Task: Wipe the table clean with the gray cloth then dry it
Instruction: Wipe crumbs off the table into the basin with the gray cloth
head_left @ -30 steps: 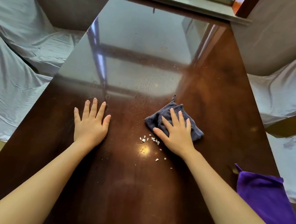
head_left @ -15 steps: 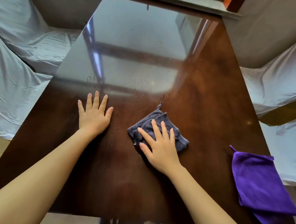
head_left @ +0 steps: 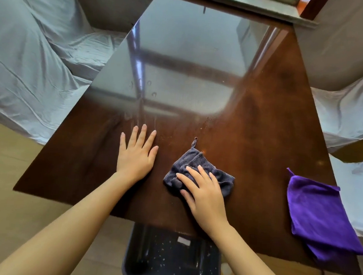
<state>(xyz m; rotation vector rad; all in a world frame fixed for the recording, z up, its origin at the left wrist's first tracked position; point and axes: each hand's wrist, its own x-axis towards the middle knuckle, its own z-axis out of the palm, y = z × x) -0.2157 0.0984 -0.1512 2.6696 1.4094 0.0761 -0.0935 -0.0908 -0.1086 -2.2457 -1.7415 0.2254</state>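
Note:
The dark brown glossy table fills the view. A folded gray cloth lies on it near the front edge, its hanging loop pointing away from me. My right hand presses down on the near part of the cloth, fingers spread over it and thumb at its edge. To the left of the cloth, my left hand rests flat on the bare tabletop, fingers apart and holding nothing. Fine specks dot the wood beyond the cloth.
A folded purple cloth lies at the table's right front corner. A dark bin with white specks inside stands below the front edge. Chairs draped in pale sheets stand at the left and right.
My right hand has dragged the gray cloth toward me and to the left, over the white crumbs, which no longer show. The view has tipped down, revealing the bin. My left hand stays flat.

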